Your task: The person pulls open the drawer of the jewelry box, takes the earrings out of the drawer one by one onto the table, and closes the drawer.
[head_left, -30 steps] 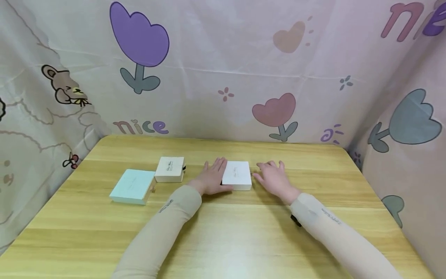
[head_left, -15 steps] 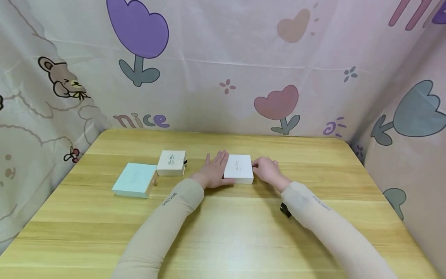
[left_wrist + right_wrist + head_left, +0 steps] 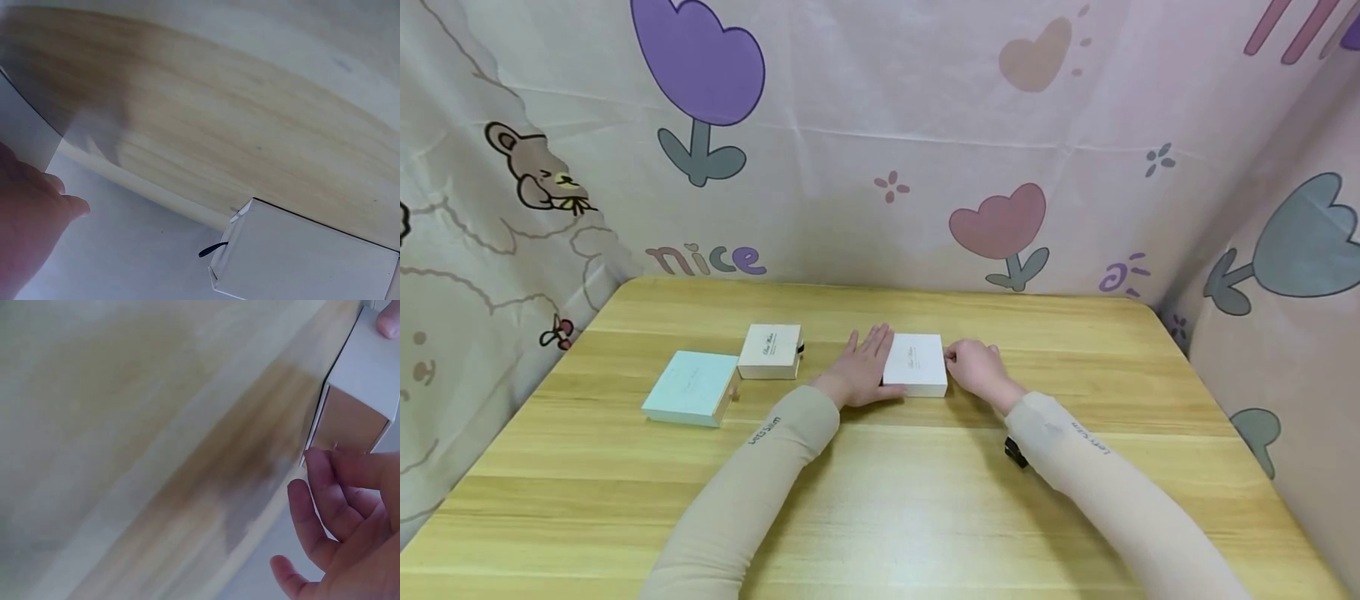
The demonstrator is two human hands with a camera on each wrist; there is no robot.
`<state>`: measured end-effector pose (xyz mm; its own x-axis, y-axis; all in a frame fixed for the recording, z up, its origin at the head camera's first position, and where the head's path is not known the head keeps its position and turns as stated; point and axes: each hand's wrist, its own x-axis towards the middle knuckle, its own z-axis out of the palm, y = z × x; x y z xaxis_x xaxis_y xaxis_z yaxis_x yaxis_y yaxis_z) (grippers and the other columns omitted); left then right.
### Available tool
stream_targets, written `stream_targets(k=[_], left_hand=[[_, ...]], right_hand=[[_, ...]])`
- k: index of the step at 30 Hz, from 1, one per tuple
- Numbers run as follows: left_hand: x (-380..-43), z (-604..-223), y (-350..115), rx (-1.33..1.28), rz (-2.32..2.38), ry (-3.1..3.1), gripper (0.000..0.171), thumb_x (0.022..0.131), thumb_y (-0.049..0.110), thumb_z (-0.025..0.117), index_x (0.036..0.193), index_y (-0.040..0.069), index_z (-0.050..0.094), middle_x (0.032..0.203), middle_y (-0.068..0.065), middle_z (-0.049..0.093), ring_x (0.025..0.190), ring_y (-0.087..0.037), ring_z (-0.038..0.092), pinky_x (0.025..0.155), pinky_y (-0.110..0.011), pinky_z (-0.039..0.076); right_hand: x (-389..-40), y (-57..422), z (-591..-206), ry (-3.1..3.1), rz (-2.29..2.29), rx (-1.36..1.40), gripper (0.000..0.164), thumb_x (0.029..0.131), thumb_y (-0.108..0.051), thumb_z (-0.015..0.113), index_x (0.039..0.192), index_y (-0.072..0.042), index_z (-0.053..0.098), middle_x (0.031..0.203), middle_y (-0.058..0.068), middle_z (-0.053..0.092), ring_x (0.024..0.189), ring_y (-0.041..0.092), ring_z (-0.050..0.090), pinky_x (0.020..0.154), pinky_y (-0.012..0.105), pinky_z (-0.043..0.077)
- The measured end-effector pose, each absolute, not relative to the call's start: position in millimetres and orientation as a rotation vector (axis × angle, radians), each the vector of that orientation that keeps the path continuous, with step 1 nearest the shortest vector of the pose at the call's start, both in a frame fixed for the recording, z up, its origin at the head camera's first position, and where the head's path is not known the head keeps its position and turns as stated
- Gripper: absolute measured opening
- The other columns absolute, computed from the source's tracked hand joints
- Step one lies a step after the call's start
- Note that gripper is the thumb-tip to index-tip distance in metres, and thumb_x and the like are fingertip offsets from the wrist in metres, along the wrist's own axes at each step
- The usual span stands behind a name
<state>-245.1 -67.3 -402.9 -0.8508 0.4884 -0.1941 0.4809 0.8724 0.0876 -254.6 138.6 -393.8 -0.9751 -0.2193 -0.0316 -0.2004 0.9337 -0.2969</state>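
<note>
A white drawer-style box lies flat on the wooden table in the head view. My left hand rests against its left side, fingers extended and thumb along the front edge. At the opposite side, my right hand pinches the box's small pull tab between thumb and index finger. The right wrist view shows the brown drawer end, apparently flush with the sleeve; the tab is mostly hidden by the fingertips. Part of the left hand appears in the left wrist view.
To the left stands a smaller cream box with a black ribbon tab. A pale blue box sits beside it, nearer the front. Behind the wooden table hangs a printed curtain.
My right hand has moved left to the white box, and its spread fingers have closed on the pull tab. The left hand stays against the box. The head view has tilted slightly down.
</note>
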Motion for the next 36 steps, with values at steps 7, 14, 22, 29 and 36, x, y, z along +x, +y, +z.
stream_targets(k=[7,14,22,29,36], left_hand=[[-245,-402,-67,0.736,0.02,2.828,0.099,0.088,0.069,0.036,0.15,0.002,-0.004,0.158,-0.014,-0.005,0.147,-0.026,-0.002,0.119,-0.048,0.001],[-244,-401,-67,0.732,0.047,2.824,0.098,0.088,0.068,0.036,0.15,0.002,-0.002,0.158,-0.013,-0.005,0.147,-0.025,-0.002,0.119,-0.048,0.001],[-245,-404,-68,0.761,0.056,2.835,0.098,0.088,0.068,0.037,0.15,0.002,-0.002,0.158,-0.014,-0.003,0.147,-0.025,-0.002,0.119,-0.046,0.002],[-244,-407,-69,0.821,0.09,2.846,0.096,0.089,0.065,0.038,0.15,0.0,0.002,0.158,-0.016,-0.001,0.147,-0.027,-0.001,0.119,-0.046,0.004],[-244,-407,-69,0.907,0.07,2.839,0.09,0.092,0.06,0.038,0.149,-0.001,0.003,0.158,-0.016,-0.001,0.146,-0.027,0.0,0.12,-0.041,0.007]], right_hand=[[-252,143,-394,3.098,-0.476,-0.392,0.019,0.084,-0.003,0.053,0.082,-0.005,0.072,0.086,0.01,0.073,0.084,0.027,0.066,0.078,0.05,0.045],[-251,149,-394,3.099,-0.468,-0.391,0.019,0.083,-0.003,0.053,0.083,-0.003,0.072,0.087,0.011,0.073,0.087,0.029,0.066,0.079,0.051,0.046],[-251,150,-393,3.082,-0.48,-0.399,0.018,0.083,-0.003,0.053,0.084,-0.002,0.072,0.087,0.012,0.072,0.086,0.029,0.066,0.083,0.052,0.047],[-251,151,-395,3.075,-0.482,-0.415,0.019,0.083,-0.003,0.053,0.082,-0.003,0.072,0.084,0.012,0.072,0.083,0.028,0.066,0.082,0.052,0.047],[-251,152,-394,3.078,-0.479,-0.424,0.018,0.082,-0.002,0.053,0.076,-0.004,0.07,0.079,0.009,0.071,0.075,0.023,0.063,0.08,0.052,0.047]])
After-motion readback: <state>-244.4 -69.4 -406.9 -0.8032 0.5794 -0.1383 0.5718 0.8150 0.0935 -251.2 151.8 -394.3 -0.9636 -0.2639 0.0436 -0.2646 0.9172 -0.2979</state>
